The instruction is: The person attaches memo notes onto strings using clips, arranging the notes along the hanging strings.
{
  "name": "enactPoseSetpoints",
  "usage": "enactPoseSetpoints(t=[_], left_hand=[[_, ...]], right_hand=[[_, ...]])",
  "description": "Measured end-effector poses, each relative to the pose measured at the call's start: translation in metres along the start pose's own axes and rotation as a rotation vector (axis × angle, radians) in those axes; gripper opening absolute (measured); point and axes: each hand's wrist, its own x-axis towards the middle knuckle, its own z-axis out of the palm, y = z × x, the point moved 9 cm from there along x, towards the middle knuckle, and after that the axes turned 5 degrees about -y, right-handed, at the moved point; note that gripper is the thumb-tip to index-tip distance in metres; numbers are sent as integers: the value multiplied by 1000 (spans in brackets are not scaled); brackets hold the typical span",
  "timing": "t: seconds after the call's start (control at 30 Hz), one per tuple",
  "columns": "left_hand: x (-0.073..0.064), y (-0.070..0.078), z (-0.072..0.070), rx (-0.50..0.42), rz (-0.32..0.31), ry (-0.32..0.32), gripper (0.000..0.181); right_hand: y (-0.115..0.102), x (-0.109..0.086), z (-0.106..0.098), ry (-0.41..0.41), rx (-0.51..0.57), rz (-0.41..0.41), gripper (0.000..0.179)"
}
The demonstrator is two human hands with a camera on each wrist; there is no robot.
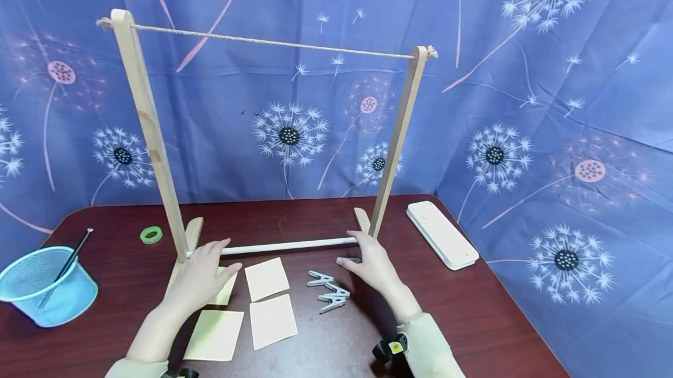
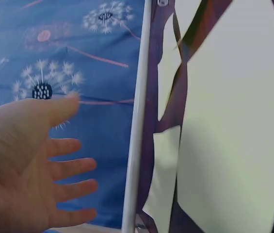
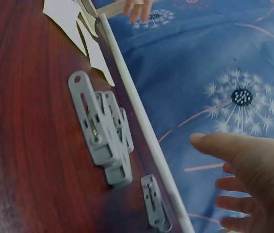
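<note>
A wooden stand has a left post (image 1: 149, 127), a right post (image 1: 398, 138) and a thin rope (image 1: 273, 42) tied between their tops. Low down, a white rod (image 1: 289, 246) spans the two posts. My left hand (image 1: 202, 278) is at the rod's left end, near the foot of that post; in the left wrist view its fingers are spread and straight with nothing in them. At the other end my right hand (image 1: 374, 264) reaches toward the right post's base, its fingers extended and thumb apart. Several grey clothespins (image 1: 332, 299) lie between the hands, one clothespin (image 3: 153, 201) beside the rod.
Several pale yellow paper squares (image 1: 273, 319) lie on the dark red table (image 1: 321, 354), one partly under my left hand. A blue mesh basket (image 1: 73, 302) holding a black stick stands left, near a green tape roll (image 1: 151, 235). A white case (image 1: 441, 235) lies right.
</note>
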Motion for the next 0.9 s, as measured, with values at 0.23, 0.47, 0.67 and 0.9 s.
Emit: enactPoseSetpoints(t=[0.23, 0.47, 0.67, 0.9], left_hand=[[2, -21, 11, 6, -31, -91, 49], [3, -38, 18, -3, -69, -149, 55], [4, -44, 24, 6, -75, -190, 59], [1, -43, 24, 10, -32, -169, 59]], right_hand=[[19, 0, 10, -52, 15, 57, 48], [23, 1, 17, -121, 15, 76, 45], [26, 0, 27, -176, -5, 71, 49], [28, -2, 35, -222, -78, 95, 48]])
